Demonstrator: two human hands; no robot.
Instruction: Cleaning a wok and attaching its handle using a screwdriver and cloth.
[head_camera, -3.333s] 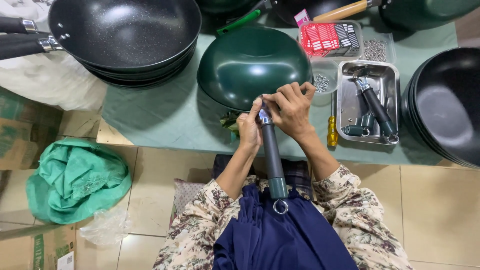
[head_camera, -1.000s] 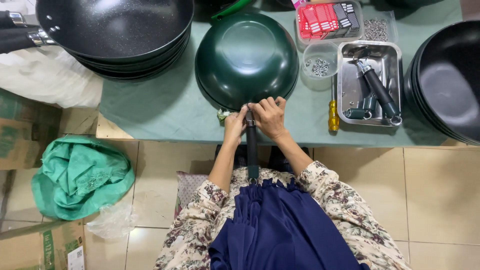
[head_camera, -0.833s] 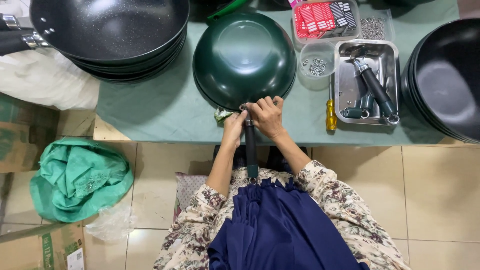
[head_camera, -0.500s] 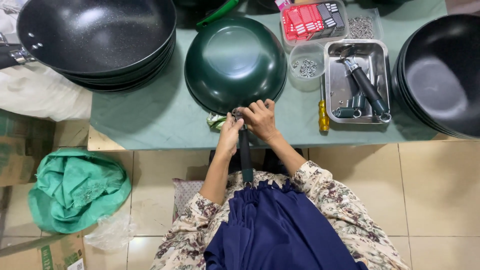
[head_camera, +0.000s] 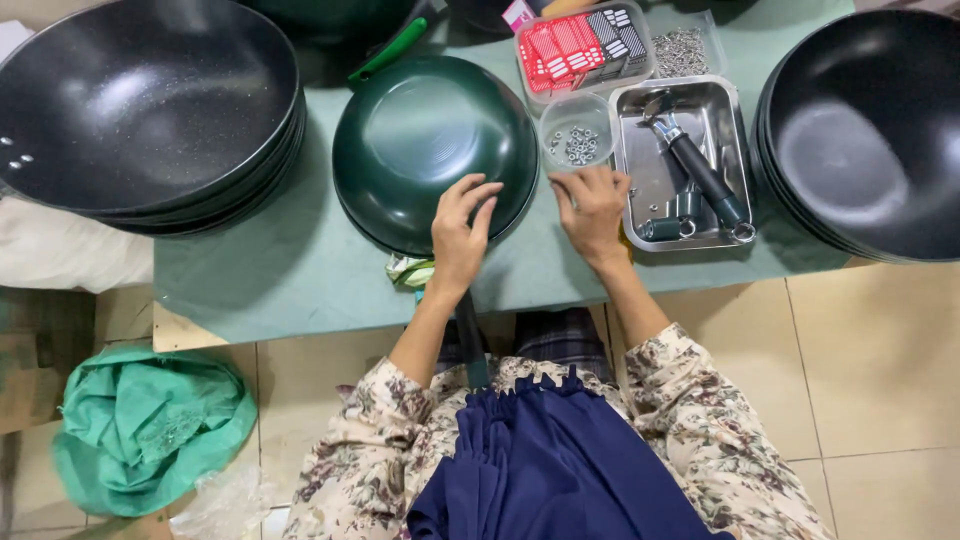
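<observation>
L hand lies flat on the near rim of the green wok, fingers spread wide, pressing rather than clasping; grip loose, holding nothing closed. The wok sits upside down on the tabletop, right at the near edge, w/ its dark handle running back under the L wrist toward the person's lap. R hand rests just beside the wok's right side, on the cloth, fingers open and bent, empty; fingertips point at a small clear tub of nuts just beyond them. Touching the R hand's outer side: a steel tray w/ a black-handled tool and small metal parts in it. Past the tub, a clear box w/ red and dark pieces, and next to it a box of small silver hardware. Under the L wrist, a bit of crumpled green-white wrap. Well left of the L hand: stack of black woks. Well right of the R hand: another black stack. On the floor, far left and near the person: green cloth bundle.
</observation>
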